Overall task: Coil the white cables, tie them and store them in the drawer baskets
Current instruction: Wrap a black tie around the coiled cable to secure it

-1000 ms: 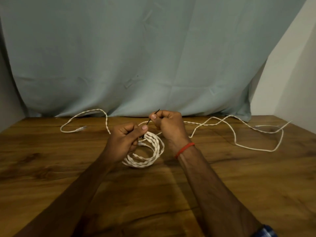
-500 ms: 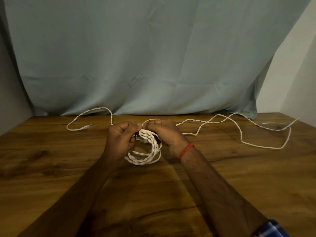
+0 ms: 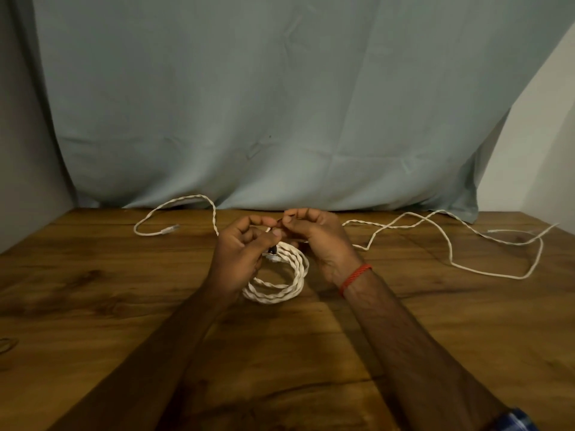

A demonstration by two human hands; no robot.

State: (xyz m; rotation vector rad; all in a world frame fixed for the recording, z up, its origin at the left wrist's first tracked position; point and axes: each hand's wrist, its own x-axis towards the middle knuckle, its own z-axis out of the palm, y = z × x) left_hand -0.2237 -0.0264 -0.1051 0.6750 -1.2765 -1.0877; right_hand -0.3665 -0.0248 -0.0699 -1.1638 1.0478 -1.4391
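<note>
Wooden bench (image 3: 124, 306) before a grey-green drape (image 3: 280, 104): the coiled white cable (image 3: 280, 289) lies flat between both hands, its far rim directly under their fingertips. The left hand (image 3: 241, 256) and right hand (image 3: 314, 241) meet there, each pinching what looks like a thin dark tie (image 3: 273, 251). Both are equally near, so I'd judge the twist closes right there.
</note>
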